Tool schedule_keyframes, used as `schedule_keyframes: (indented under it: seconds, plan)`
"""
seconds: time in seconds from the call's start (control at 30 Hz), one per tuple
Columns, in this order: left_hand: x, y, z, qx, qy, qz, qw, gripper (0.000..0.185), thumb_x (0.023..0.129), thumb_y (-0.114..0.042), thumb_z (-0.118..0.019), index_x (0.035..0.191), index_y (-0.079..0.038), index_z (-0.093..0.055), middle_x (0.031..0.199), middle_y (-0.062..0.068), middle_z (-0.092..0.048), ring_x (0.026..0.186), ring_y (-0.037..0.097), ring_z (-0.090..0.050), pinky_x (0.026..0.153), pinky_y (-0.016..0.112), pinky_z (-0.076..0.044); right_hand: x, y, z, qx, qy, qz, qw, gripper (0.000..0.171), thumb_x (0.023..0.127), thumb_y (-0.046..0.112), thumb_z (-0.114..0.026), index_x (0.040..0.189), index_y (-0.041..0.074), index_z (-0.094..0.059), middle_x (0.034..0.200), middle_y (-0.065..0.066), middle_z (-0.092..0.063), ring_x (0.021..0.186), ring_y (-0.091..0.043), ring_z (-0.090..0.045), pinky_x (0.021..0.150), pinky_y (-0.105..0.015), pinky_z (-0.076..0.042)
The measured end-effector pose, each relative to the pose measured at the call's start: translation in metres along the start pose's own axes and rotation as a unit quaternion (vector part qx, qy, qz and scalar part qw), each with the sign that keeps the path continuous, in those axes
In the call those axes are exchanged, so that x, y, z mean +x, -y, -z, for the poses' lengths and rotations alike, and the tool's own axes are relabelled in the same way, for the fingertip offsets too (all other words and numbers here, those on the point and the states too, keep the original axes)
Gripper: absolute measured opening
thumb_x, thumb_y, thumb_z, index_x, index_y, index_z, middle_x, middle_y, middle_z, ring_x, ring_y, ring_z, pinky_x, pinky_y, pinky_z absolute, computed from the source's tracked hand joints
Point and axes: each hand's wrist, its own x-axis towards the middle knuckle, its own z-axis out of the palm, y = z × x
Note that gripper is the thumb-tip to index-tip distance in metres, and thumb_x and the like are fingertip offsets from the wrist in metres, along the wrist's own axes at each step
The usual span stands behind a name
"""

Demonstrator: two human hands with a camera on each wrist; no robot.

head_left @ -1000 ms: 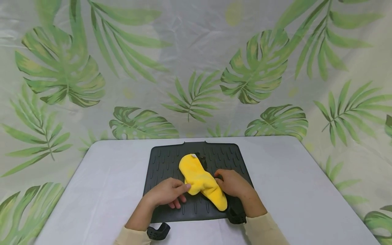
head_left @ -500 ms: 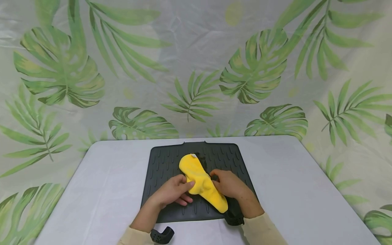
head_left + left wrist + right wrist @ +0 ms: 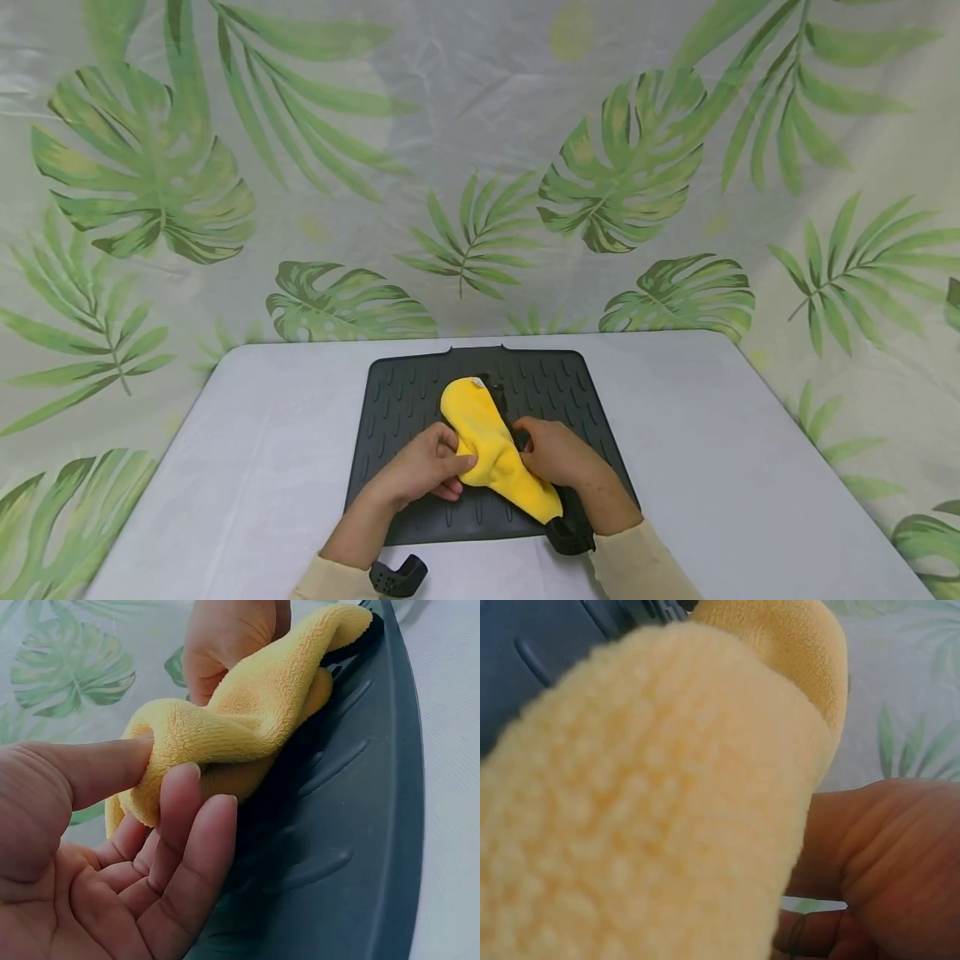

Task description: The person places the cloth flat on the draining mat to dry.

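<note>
A fluffy yellow cloth point(image 3: 487, 442) stretches slantwise over a black ribbed mat point(image 3: 405, 392) in the head view, with a small white tag at its far end. My left hand point(image 3: 423, 467) pinches the cloth's left side. The left wrist view shows the thumb point(image 3: 112, 766) pressed into a fold and curled fingers beneath it. Along the opposite side, my right hand point(image 3: 558, 452) grips the cloth, and its fingertips are partly hidden behind the fabric. Blurred yellow pile fills much of the right wrist view, the right hand point(image 3: 900, 862) beyond it.
A small glossy black object point(image 3: 492, 390) shows beside the cloth's far end, mostly covered. The mat lies on a white table point(image 3: 712, 433). Behind it hangs a leaf-patterned sheet point(image 3: 480, 167). Black camera mounts point(image 3: 399, 577) are strapped at both wrists.
Both hands have shifted slightly: the left toward the right and closer around the cloth, the right a little leftward. The cloth's folds have changed and its near end has moved slightly right.
</note>
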Motion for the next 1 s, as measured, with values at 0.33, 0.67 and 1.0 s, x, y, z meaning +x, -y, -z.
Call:
schedule_keyframes:
  seconds: [0.33, 0.67, 1.0]
  plan:
    - [-0.006, -0.007, 0.006, 0.01, -0.043, -0.029, 0.9986, 0.045, 0.092, -0.019, -0.076, 0.116, 0.002, -0.045, 0.084, 0.011, -0.068, 0.065, 0.018, -0.066, 0.066, 0.037, -0.064, 0.0, -0.001, 0.002, 0.012, -0.015, 0.011, 1.0, 0.022, 0.092, 0.008, -0.07, 0.113, 0.002, -0.07, 0.08, 0.001, -0.063, 0.067, -0.012, -0.055, 0.061, -0.027, -0.05]
    - [-0.01, -0.008, 0.016, 0.026, -0.062, -0.03, 0.9973, 0.045, 0.092, -0.019, -0.077, 0.118, 0.001, -0.048, 0.077, 0.007, -0.065, 0.066, 0.019, -0.066, 0.069, 0.038, -0.064, -0.001, -0.006, 0.013, 0.024, -0.032, 0.007, 0.999, 0.006, 0.093, 0.009, -0.072, 0.098, 0.009, -0.069, 0.08, 0.002, -0.061, 0.069, -0.013, -0.053, 0.064, -0.028, -0.047]
    - [-0.008, -0.008, 0.021, 0.041, -0.055, -0.024, 0.9974, 0.047, 0.092, -0.022, -0.078, 0.123, 0.0, -0.051, 0.071, 0.005, -0.061, 0.06, 0.018, -0.066, 0.07, 0.033, -0.064, 0.002, -0.013, 0.022, 0.016, -0.046, 0.014, 0.999, 0.007, 0.094, 0.01, -0.071, 0.1, 0.009, -0.068, 0.081, 0.001, -0.06, 0.07, -0.013, -0.052, 0.064, -0.028, -0.046]
